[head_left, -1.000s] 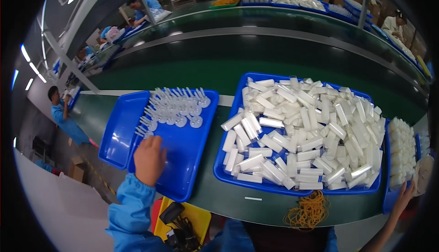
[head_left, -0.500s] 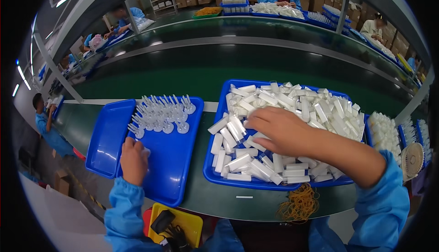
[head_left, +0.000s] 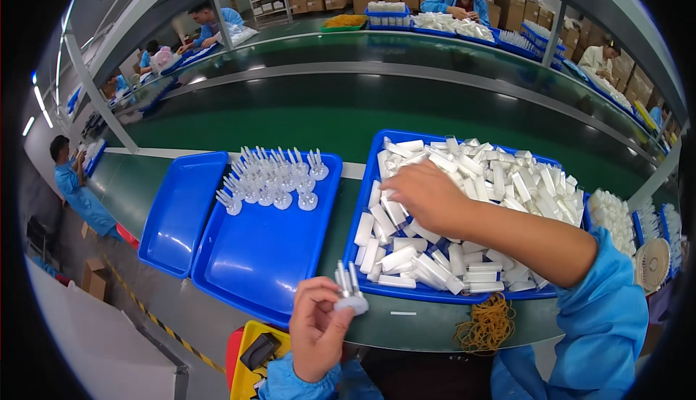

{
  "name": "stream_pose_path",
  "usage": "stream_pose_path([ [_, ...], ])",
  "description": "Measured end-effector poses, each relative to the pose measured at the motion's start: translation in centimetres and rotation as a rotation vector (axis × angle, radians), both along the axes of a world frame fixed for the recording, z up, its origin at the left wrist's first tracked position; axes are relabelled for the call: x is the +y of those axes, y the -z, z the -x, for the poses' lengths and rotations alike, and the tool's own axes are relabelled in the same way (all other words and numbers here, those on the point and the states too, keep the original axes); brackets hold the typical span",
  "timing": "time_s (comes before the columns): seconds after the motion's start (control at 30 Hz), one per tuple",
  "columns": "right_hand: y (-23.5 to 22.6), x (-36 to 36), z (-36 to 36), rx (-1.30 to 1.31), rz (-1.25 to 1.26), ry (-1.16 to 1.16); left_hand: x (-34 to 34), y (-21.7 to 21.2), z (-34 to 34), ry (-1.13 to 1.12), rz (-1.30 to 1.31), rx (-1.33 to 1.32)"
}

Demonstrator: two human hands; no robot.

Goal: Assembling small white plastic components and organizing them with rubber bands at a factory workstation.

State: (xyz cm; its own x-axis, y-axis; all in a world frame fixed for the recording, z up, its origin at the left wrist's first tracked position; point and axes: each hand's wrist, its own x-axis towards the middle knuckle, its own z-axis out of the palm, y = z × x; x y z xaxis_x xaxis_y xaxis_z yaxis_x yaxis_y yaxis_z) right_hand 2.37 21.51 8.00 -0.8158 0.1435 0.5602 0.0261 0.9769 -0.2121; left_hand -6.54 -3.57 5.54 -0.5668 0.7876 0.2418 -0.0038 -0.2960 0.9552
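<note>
My left hand (head_left: 317, 331) grips a clear plastic piece with upright prongs on a round base (head_left: 351, 301), just in front of the tray on the right. Similar pronged pieces (head_left: 275, 175) stand in rows at the far end of a blue tray (head_left: 254, 255) on the left. Over the wide blue tray (head_left: 349, 255) on the right, my right hand (head_left: 428, 195) reaches down with its fingers parted, touching the heap of small white oblong boxes with clear film (head_left: 406, 258). Its fingertips are partly hidden, and no box shows lifted in it.
A shallower blue tray (head_left: 181, 211) lies at far left. Orange rubber bands (head_left: 487, 325) sit at the bench's front edge, and a yellow bin (head_left: 243, 374) is below. Beyond the green conveyor (head_left: 326, 106), several people work. A small round fan (head_left: 652, 264) stands right.
My left hand has come from the left tray toward the bench's front edge, now with a pronged plastic piece in it. My right hand stays over the boxes, and the whole view has shifted slightly.
</note>
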Motion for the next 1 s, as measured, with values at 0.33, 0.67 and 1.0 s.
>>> stream_pose_path([
  [0.33,-5.2,-6.8,-12.6,-0.084,1.375,0.233,1.4,2.0,-5.4,0.483,-0.118,-0.059],
  [0.67,-1.6,-7.5,-15.2,0.092,1.893,-0.132,2.2,1.0,-7.5,0.522,-0.127,-0.27],
  [1.0,-3.2,-6.7,-16.1,-0.346,0.891,0.025,2.6,2.3,-7.7,0.59,-0.019,-0.459],
])
